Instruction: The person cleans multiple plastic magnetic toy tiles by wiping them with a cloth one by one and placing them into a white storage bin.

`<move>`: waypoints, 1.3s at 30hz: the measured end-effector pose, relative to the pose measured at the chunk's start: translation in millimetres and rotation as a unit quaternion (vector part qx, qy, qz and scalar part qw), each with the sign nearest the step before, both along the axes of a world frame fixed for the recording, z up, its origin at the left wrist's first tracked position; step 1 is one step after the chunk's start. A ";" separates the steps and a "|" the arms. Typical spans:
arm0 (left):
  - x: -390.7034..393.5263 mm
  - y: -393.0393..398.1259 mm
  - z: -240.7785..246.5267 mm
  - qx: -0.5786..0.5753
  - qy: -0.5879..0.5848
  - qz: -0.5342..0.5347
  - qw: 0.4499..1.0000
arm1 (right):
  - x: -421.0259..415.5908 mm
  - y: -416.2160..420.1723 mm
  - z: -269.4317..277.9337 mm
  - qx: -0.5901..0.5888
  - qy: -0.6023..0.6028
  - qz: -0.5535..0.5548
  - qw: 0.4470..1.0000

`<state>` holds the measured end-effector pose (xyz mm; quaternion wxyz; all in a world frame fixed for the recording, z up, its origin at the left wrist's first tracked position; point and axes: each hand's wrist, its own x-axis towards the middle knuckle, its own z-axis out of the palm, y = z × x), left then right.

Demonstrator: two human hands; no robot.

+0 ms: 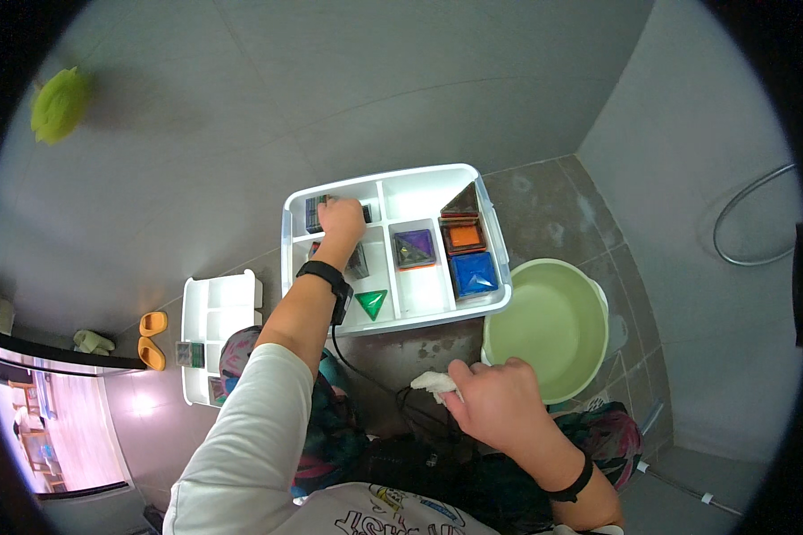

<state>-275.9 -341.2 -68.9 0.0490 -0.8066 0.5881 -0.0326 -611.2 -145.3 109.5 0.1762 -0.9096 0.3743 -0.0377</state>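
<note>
My left hand (342, 217) reaches into the upper left compartment of a white divided plastic box (415, 175), its fingers at a stack of dark translucent tiles (313, 214). Whether it grips one is hidden. My right hand (498, 404) holds a crumpled white cloth or tissue (435, 382) in front of the box. A green triangular tile (372, 303) lies in a lower left compartment. A purple and dark tile stack (415, 249) sits in the middle. Along the right side are dark triangles (462, 202), orange square tiles (464, 235) and blue square tiles (474, 273).
A pale green basin (547, 328) stands at the box's right. A second white divided tray (231, 289), with some tiles (190, 354), is at the left. Beyond lie orange slippers (152, 339). Black cables (408, 401) run between my legs; a metal shower hose (726, 227) hangs right.
</note>
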 end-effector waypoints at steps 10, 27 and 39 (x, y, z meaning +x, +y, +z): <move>-5.2 -0.4 -17.9 -0.071 -0.041 0.012 0.997 | 5.6 -2.9 1.5 0.002 0.000 0.017 1.000; 31.8 31.6 0.0 -0.184 0.267 0.203 0.924 | 7.2 -4.4 0.1 -0.002 0.067 0.040 0.997; 37.5 38.5 -2.5 -0.250 -0.013 0.110 0.962 | 5.4 -0.8 1.7 0.003 0.021 0.017 1.000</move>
